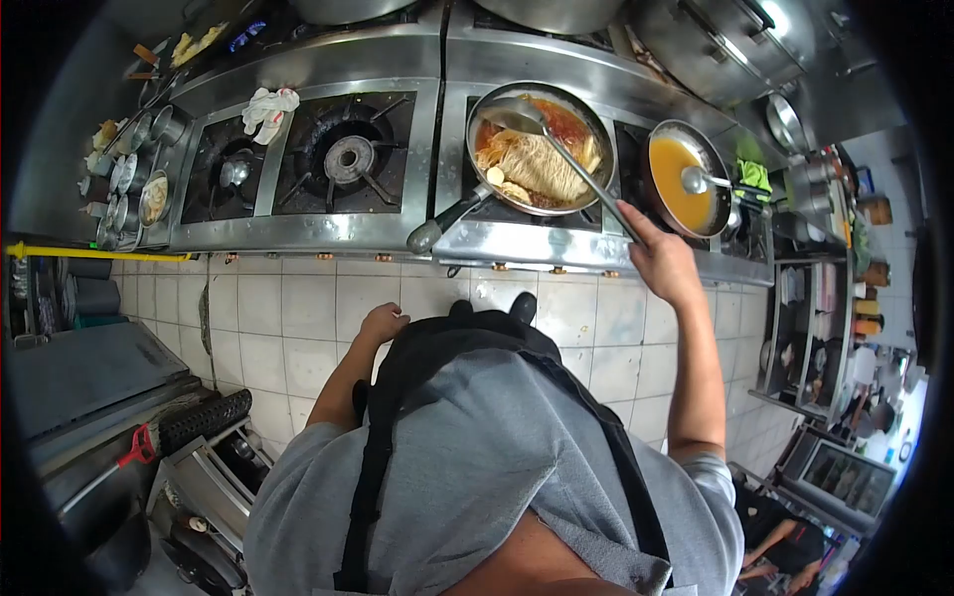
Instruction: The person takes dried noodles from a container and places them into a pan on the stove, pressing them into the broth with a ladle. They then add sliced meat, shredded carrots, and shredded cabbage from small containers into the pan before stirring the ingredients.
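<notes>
My right hand (664, 260) is closed around the end of a long metal handle. It belongs to a ladle (576, 169), whose broad bowl rests at the back left of a frying pan (608, 129). In the pan lie a pale block of noodles (545, 167), reddish sauce and several light pieces. The pan's dark handle (437, 226) points toward the front left, with no hand on it. My left hand (385, 323) hangs beside the black apron (437, 333), apart from the stove. Its fingers look curled in, with nothing visible in them.
Right of the frying pan stands a pan of orange liquid (676, 164) with a smaller ladle (694, 181) in it. A bare burner (350, 159) and a white cloth (268, 111) are to the left. Large pots (720, 50) line the back. Another person (790, 546) is at lower right.
</notes>
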Available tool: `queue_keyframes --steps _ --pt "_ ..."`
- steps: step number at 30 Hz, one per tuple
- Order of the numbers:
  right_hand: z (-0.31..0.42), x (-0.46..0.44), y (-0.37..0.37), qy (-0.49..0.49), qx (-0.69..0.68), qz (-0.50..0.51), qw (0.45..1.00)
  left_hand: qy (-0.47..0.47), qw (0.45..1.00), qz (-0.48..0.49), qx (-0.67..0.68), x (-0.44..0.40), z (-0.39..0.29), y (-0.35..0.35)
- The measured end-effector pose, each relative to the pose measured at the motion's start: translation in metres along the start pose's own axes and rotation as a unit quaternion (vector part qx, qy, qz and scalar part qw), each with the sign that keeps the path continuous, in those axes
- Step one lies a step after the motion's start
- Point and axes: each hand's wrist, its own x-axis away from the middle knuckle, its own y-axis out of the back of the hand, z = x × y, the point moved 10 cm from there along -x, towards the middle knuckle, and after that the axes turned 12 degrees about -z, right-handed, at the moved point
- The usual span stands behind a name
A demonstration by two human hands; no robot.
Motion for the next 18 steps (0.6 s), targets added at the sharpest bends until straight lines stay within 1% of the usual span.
queue_keyframes --steps 1,2,3,4,6,7,9,11,13,14,15,16,18 --pt "0.003 0.007 0.010 -0.003 -0.004 -0.006 1.000 -0.005 1.000 -0.011 0.003 0.001 0.002 0.001" --pt "0.003 0.011 0.017 -0.027 -0.001 -0.004 1.000 -0.007 1.000 -0.017 0.017 0.003 0.005 0.002" --pt "0.002 0.017 0.020 -0.054 0.003 -0.002 0.999 -0.009 1.000 -0.008 0.014 0.007 0.010 -0.001" --pt "-0.001 0.024 0.016 -0.064 0.005 0.001 0.998 0.010 1.000 0.002 0.014 0.010 0.018 -0.004" --pt "-0.016 0.029 0.009 -0.090 0.083 -0.036 0.992 0.033 0.999 0.010 0.014 0.012 0.026 -0.008" --pt "-0.021 0.031 0.000 -0.094 0.086 -0.037 0.991 0.029 0.999 0.012 0.013 0.013 0.026 -0.010" --pt "-0.041 0.035 -0.023 -0.154 0.141 -0.012 0.978 0.035 0.999 0.012 0.016 0.016 0.029 -0.014" --pt "-0.045 0.036 -0.039 -0.168 0.146 -0.005 0.975 0.035 0.999 0.017 0.016 0.017 0.028 -0.019" --pt "-0.055 0.045 -0.058 -0.223 0.142 0.035 0.964 0.035 0.999 0.021 0.014 0.015 0.024 -0.020" --pt "-0.049 0.047 -0.062 -0.206 0.119 0.019 0.971 0.042 0.999 0.024 0.023 0.014 0.022 -0.020" --pt "-0.057 0.054 -0.076 -0.208 0.119 0.022 0.971 0.048 0.998 0.028 0.030 0.015 0.020 -0.021" --pt "-0.057 0.055 -0.083 -0.166 0.022 -0.060 0.984 0.049 0.998 0.031 0.028 0.015 0.018 -0.021" --pt "-0.043 0.053 -0.067 -0.122 -0.074 -0.142 0.979 0.044 0.998 0.029 0.024 0.013 0.011 -0.019"
